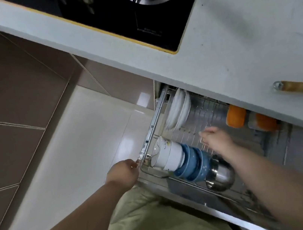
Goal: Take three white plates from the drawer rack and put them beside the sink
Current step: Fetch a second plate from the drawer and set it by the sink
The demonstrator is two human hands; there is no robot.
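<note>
White plates point(178, 109) stand on edge in a tight row at the far left end of the drawer rack point(150, 134), a little right of the frame's centre, tucked just under the lip of the countertop point(236, 58). None has been lifted yet, so the step in hand looks like the very first one: getting to the plates. The left hand point(124, 173), low and near the middle of the frame, is curled with its fingertips pinching the near corner of the rack's metal rail, seemingly steadying the pulled-out drawer. The right hand point(216, 138) hovers over the bare wire grid in the middle of the rack, fingers loosely spread and holding nothing, well short of the plates and pointing toward them. Nearer the person lie a stack of white bowls point(169, 157) and blue bowls point(193, 164) on their sides, and a steel bowl point(221, 176) beside them. Next, I judge, the right hand must travel up and left to the plates, close on the rim of the outermost ones and draw them upward out of their slots, clear of the counter edge. No sink is in view, so where they must go cannot be told from here.
</note>
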